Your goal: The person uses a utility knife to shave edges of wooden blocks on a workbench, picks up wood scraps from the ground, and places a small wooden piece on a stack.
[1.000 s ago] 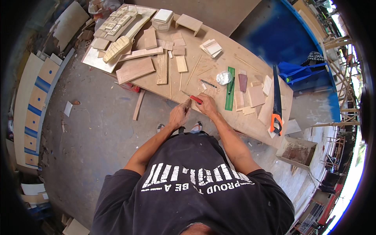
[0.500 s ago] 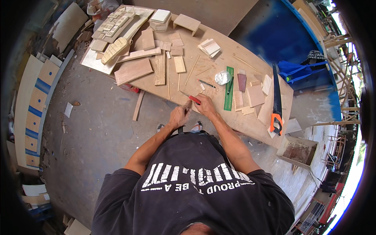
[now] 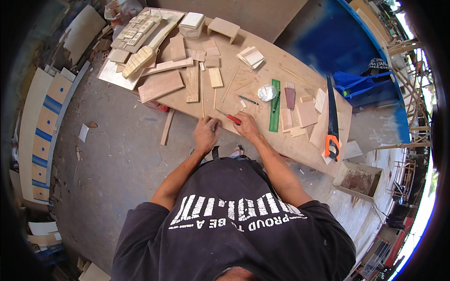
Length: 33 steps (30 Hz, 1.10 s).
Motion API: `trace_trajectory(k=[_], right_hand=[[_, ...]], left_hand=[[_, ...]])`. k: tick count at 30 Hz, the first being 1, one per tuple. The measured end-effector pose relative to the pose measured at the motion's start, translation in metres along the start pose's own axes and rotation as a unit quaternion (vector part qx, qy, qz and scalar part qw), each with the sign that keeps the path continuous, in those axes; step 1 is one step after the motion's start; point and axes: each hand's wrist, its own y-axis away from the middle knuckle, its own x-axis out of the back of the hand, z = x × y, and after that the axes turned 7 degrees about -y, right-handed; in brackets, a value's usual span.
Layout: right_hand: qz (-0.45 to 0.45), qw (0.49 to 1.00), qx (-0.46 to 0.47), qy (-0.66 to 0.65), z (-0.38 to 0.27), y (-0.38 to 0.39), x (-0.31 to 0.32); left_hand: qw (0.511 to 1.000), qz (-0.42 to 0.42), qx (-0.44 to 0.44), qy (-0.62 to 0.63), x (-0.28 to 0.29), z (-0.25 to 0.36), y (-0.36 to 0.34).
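My right hand (image 3: 247, 127) is closed round the red handle of a craft knife (image 3: 233, 119), its thin blade pointing left over the table's near edge. My left hand (image 3: 206, 133) is at that edge, to the left of the knife and apart from it. Its fingers are curled together, and whatever they may hold is too small to make out. Just beyond the left hand a thin wooden strip (image 3: 203, 105) lies on the table. Another thin stick (image 3: 215, 97) is a little to its right. A dark pencil (image 3: 248, 100) and a small pale wood offcut (image 3: 242, 102) lie beyond the right hand.
The wooden worktable (image 3: 262, 40) bears several wood blocks and boards. A green ruler (image 3: 274, 119) and a clear round container (image 3: 266, 92) lie right of centre. Near the right end is a handsaw (image 3: 332, 124) with an orange handle. A wooden model (image 3: 138, 33) stands far left.
My left hand has moved left, away from the knife, and its fingers have curled. The right hand with the knife has shifted only slightly.
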Motion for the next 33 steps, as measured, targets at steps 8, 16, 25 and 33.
trace_trajectory(k=[8,16,25,33], right_hand=[[0.001,1.000,0.006,-0.008,0.000,-0.003,-0.001],[0.059,0.997,-0.024,-0.038,0.004,0.006,-0.001],[0.198,0.773,-0.452,-0.399,-0.062,0.076,-0.048],[0.265,0.771,-0.446,-0.370,-0.050,0.082,-0.119]], left_hand=[[0.987,-0.045,-0.142,-0.067,-0.031,-0.003,-0.027],[0.975,-0.105,-0.175,-0.087,-0.023,0.010,-0.039],[0.976,-0.103,-0.183,-0.059,-0.023,-0.001,-0.042],[0.980,-0.074,-0.181,-0.043,-0.026,0.003,-0.042]])
